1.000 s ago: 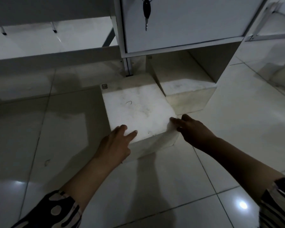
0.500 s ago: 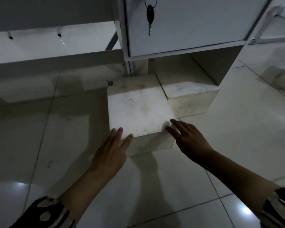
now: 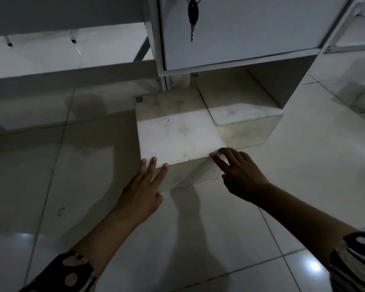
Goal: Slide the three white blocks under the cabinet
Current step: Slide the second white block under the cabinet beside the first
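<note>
We take the pale grey cabinet with its flat door [image 3: 251, 28] as our landmark; a dark-headed metal key [image 3: 192, 15] hangs from the lock at the top of that door. Below and in front of the cabinet, on the glossy white tiled floor [image 3: 51, 165], stands a large white rectangular block with a scuffed top [image 3: 177, 135]. Its far end reaches to the cabinet's lower front edge, while its near end juts well out toward us. Just beside it, to the right, a second white rectangular block [image 3: 240, 116] sits deeper in the open space beneath the cabinet, its front face showing past the cabinet's side panel. The two blocks appear to touch along one long edge.

Our left hand [image 3: 141, 194] lies with straight fingers against the near left corner of the first block, fingertips [image 3: 154, 159] on its top edge, the grip loose and holding nothing. Our right hand [image 3: 238, 171] rests at the near right corner, fingers spread and lightly bent over the edge, the grip likewise wide. Dark sleeves with pale spots and stripes [image 3: 72, 272] cover both forearms.
</note>
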